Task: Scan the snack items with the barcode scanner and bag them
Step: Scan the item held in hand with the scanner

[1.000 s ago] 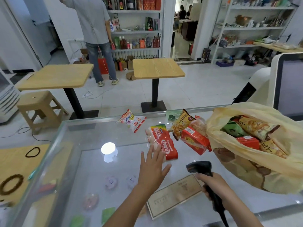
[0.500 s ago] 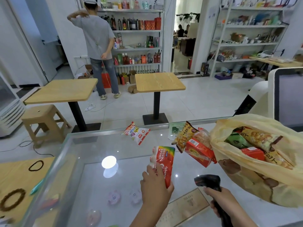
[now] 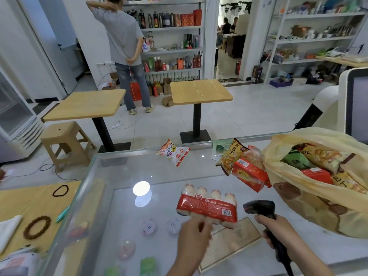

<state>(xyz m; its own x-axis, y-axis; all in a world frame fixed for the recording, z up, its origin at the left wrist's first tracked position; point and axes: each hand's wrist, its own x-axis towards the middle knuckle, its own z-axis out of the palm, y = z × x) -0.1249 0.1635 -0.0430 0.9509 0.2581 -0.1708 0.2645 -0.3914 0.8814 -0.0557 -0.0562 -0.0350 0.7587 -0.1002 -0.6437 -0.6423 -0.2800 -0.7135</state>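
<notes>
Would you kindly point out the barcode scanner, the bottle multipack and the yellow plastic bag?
barcode scanner (image 3: pixel 258 207): head view, on its black head.
bottle multipack (image 3: pixel 207 208): head view, on its red wrapper.
yellow plastic bag (image 3: pixel 298 186): head view, on its front rim.

The room is being lit brightly and evenly; a round glare is being reflected on the glass tabletop (image 3: pixel 199 172), and straight lines are being bent at the edges.

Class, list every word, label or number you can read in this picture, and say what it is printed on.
No text reads clearly.
On the bottle pack in the left hand: logo and barcode digits blurred.
On the yellow snack bag: large characters, tilted, unclear.
On the white packet: print blurred.
On the red box: label too small.
</notes>
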